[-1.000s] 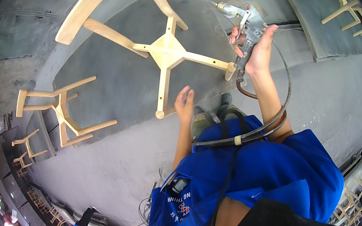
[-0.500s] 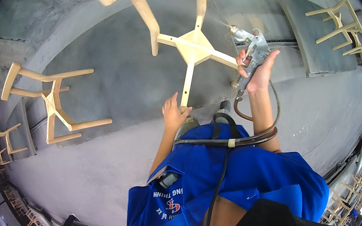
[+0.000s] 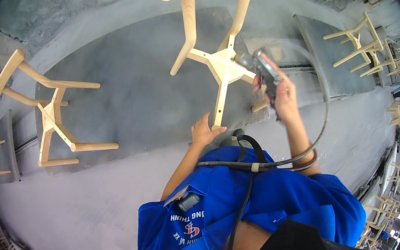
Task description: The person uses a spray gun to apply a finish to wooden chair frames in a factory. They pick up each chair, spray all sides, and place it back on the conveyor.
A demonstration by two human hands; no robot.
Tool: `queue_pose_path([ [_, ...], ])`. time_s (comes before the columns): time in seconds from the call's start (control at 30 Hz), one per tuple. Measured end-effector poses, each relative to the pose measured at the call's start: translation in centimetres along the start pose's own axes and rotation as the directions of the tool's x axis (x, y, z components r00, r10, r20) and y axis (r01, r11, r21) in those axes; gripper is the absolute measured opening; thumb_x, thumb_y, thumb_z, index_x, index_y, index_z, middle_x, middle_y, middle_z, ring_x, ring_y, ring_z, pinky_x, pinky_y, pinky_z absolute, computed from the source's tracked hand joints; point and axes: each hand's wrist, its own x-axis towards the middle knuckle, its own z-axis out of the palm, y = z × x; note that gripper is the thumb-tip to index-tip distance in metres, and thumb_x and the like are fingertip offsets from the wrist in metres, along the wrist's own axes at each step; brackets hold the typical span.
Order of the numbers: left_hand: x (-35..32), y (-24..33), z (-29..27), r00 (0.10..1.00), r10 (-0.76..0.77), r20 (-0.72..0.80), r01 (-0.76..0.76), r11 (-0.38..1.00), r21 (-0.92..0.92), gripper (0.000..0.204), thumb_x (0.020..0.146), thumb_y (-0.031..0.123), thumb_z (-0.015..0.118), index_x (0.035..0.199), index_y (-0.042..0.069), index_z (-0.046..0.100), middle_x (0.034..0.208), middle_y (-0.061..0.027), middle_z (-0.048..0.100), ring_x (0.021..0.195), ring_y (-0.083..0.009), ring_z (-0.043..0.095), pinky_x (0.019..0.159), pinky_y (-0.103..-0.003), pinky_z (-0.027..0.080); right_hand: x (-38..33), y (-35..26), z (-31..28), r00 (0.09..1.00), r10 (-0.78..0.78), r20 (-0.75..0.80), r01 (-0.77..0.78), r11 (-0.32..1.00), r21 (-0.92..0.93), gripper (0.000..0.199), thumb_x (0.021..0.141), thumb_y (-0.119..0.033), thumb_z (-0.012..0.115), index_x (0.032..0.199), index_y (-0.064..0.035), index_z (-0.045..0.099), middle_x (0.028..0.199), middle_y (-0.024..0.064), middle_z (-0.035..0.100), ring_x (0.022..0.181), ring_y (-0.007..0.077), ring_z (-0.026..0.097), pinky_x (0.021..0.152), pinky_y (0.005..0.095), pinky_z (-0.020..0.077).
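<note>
A pale wooden chair frame [image 3: 223,74] without a seat stands ahead of me, its curved backrest away from me and its crossed rails facing up. My left hand [image 3: 204,131] grips the near end of one rail, thumb over the corner and fingers along its left side. In my right hand [image 3: 283,96] is a metal spray gun [image 3: 267,73], slightly blurred, its nozzle close to the right side of the crossing. From the gun a hose [image 3: 326,108] loops back past my right forearm. Part of the right rail is hidden behind gun and fingers.
The frame rests on a dark grey board [image 3: 129,84]. Another chair frame [image 3: 52,114] lies on its left part. To the right, several frames [image 3: 359,48] sit on a second board [image 3: 326,63]. People in blue work among chairs at the right rim.
The chair frame has shifted right and down in view and turned somewhat. My right hand has brought the spray gun from beyond the right rail to near the crossing. My left hand keeps its hold.
</note>
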Motion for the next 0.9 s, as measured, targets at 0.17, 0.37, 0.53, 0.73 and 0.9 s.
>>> queue_pose_path([
  [0.17,-0.1,-0.8,0.7,0.999,0.003,-0.036,-0.006,0.996,-0.088,0.108,0.068,0.07,0.078,0.148,0.005,0.045,0.136,-0.0236,0.059,0.129,-0.0367,0.053,0.11,-0.051,0.033,6.6,-11.3,1.7,0.796,-0.511,0.325,0.605,0.685,-0.406,0.103,0.086,-0.085,0.042,0.136,0.004,0.059,0.106,0.0142,0.071,0.078,0.0136,0.065,0.059,0.0236,0.0463],
  [0.37,0.2,-2.1,2.1,0.995,0.044,-0.087,-0.058,0.983,-0.172,0.109,0.068,0.069,0.078,0.15,0.006,0.043,0.139,-0.0234,0.057,0.133,-0.0371,0.051,0.112,-0.05,0.03,14.7,-20.3,8.8,0.527,-0.647,0.551,0.822,0.223,-0.524,0.063,0.094,-0.053,0.061,0.124,0.0021,0.067,0.111,0.0234,0.072,0.103,0.0359,0.071,0.085,0.0412,0.0577],
  [0.53,0.8,-2.3,2.7,0.993,0.052,-0.103,-0.071,0.98,-0.185,0.112,0.067,0.065,0.081,0.152,0.007,0.038,0.143,-0.0232,0.054,0.135,-0.0376,0.049,0.114,-0.051,0.027,13.0,-26.5,13.7,0.753,-0.194,0.629,0.655,0.133,-0.744,0.076,0.094,-0.063,0.057,0.132,0.0016,0.062,0.118,0.0237,0.07,0.11,0.0342,0.069,0.092,0.0409,0.0554],
  [0.73,0.8,-2.4,3.1,0.996,0.019,-0.084,-0.045,0.944,-0.328,0.114,0.065,0.061,0.084,0.153,0.008,0.037,0.149,-0.0242,0.048,0.141,-0.0383,0.044,0.117,-0.052,0.024,11.1,-25.8,18.0,0.743,0.146,0.653,0.587,0.327,-0.741,0.071,0.098,-0.063,0.052,0.129,-0.0003,0.066,0.115,0.0208,0.072,0.107,0.035,0.069,0.093,0.0405,0.0535],
  [0.9,0.4,-2.3,3.2,0.994,-0.009,-0.107,-0.028,0.941,-0.337,0.114,0.064,0.061,0.085,0.153,0.008,0.036,0.149,-0.024,0.048,0.141,-0.0382,0.044,0.117,-0.049,0.027,10.4,-26.1,15.7,0.794,0.094,0.601,0.529,0.381,-0.758,0.056,0.103,-0.053,0.051,0.133,-0.0078,0.065,0.095,0.0126,0.071,0.087,0.0212,0.066,0.081,0.0348,0.0536],
])
